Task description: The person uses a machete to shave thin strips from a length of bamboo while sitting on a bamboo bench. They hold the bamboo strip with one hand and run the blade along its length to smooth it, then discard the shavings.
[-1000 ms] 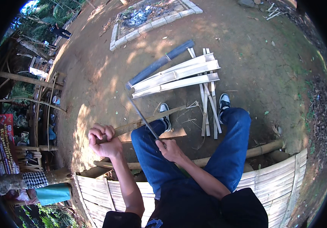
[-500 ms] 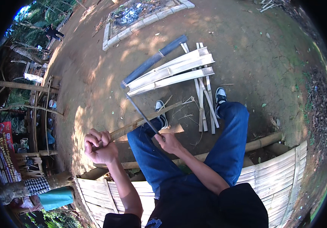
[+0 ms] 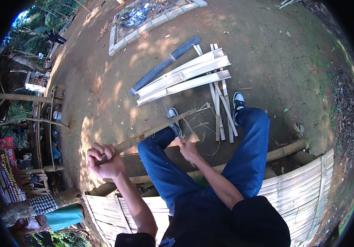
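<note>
Since the earlier frame the right hand [image 3: 189, 151] has moved a little right, and the knife [image 3: 167, 110], which then crossed the strip [image 3: 144, 135] sharply, has become a faint blur by the left shoe [image 3: 174, 119]. The left hand [image 3: 106, 160] has drifted slightly left.

The hands are well apart. The left is clenched round the near end of the strip; the right is closed on the knife's handle. The strip slants up and right from the left fist, across the left leg in jeans [image 3: 154, 152], its far end near some thin shavings [image 3: 201, 124].

Beyond the shoes, three split bamboo pieces [image 3: 185, 76] lie across narrow sticks [image 3: 226, 103], a dark pole [image 3: 164, 66] just beside them. Farther off is a stone-edged fire pit [image 3: 144, 29]. A slatted bench [image 3: 292, 201] spreads below the legs; at left hang a checkered cloth [image 3: 42, 205] and a teal cloth [image 3: 63, 217].
</note>
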A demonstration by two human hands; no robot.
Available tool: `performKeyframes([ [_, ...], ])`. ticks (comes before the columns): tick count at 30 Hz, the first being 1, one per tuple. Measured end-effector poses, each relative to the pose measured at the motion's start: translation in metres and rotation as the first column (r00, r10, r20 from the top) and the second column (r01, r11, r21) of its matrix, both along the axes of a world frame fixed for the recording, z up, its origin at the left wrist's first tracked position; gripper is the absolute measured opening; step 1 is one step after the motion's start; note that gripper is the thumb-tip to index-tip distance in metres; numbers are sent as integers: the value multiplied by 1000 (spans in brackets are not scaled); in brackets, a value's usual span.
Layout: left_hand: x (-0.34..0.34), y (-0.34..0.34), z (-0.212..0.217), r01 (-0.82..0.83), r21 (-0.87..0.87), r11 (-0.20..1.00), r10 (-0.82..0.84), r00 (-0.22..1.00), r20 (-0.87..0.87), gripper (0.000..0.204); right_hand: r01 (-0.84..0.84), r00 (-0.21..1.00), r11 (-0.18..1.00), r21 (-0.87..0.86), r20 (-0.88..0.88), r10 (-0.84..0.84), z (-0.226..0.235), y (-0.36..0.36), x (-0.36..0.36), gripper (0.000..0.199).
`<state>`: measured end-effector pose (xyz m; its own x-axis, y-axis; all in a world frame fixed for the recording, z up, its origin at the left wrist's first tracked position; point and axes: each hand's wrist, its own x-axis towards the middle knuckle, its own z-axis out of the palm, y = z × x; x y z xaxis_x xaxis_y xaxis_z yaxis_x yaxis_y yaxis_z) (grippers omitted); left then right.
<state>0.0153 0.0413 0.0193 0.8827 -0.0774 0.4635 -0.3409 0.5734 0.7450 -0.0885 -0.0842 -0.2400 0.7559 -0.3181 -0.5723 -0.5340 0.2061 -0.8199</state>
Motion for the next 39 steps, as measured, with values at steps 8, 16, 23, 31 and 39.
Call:
performKeyframes([
  [8, 0, -8, 3, 64, 28, 998, -65, 997, 31, 35, -117, 781, 978, -174, 592, 199, -28, 3, 14, 49],
  [16, -13, -8, -3, 91, 48, 995, -94, 992, 81, 35, -117, 870, 993, -25, -484, 90, -88, -42, -16, 73],
  [23, 34, -6, 10, -29, 4, 1000, 29, 999, -22, 32, 86, 969, 952, 293, -248, -12, -67, 1, 31, 73],
  [31, 69, 14, 12, -78, -57, 995, 75, 995, -60, 32, 654, 755, 479, 585, -539, -373, -149, -13, -10, 59],
  [39, 41, 26, -1, 240, -2, 971, -238, 964, 119, 29, 486, 868, 689, 538, -203, -454, -28, -39, 15, 58],
])
